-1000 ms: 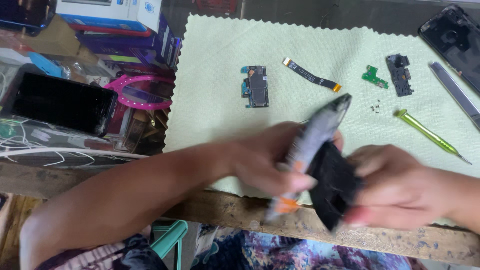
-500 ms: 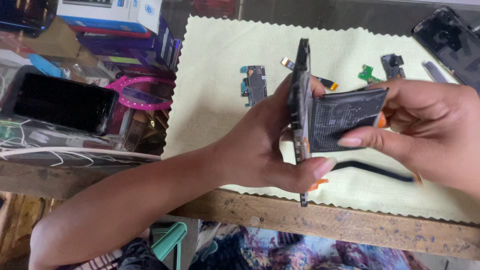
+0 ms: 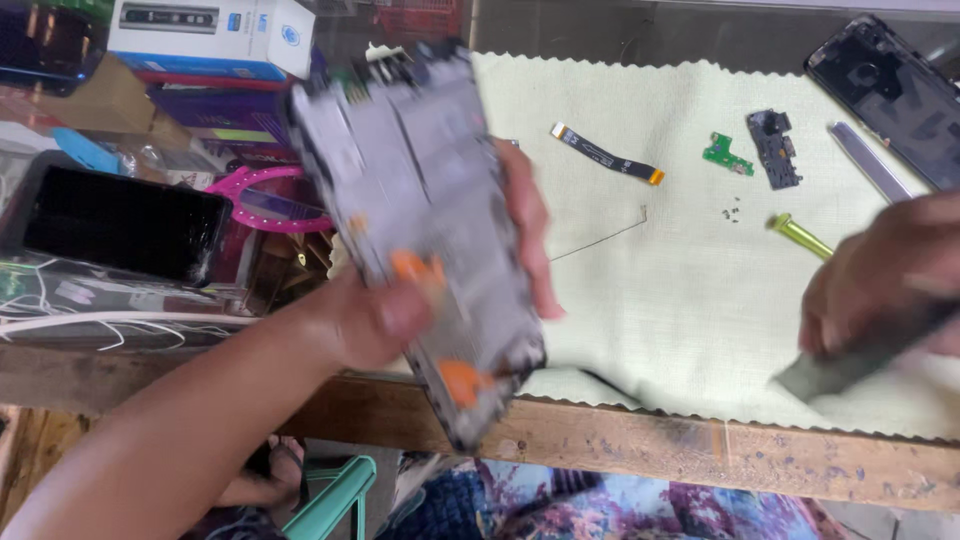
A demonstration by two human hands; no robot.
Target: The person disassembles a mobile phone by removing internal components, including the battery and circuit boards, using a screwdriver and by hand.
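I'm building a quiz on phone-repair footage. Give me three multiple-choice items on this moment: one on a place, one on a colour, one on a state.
1. Where does the flat ribbon cable lie?
A. On the pale green cloth
B. On the wooden bench edge
C. Inside the white box

2. What colour are the tabs on the phone frame?
A. Blue
B. Orange
C. White

3. How is the phone frame held?
A. Flat on the cloth, untouched
B. Lifted off the cloth in the left hand
C. Gripped by both hands

Answers:
1. A: the cable rests on the pale green cloth, near the small green circuit board.
2. B: two orange tabs show on its lower half.
3. B: the left hand grips it above the bench, while the right hand holds a blurred dark flat piece apart from it.
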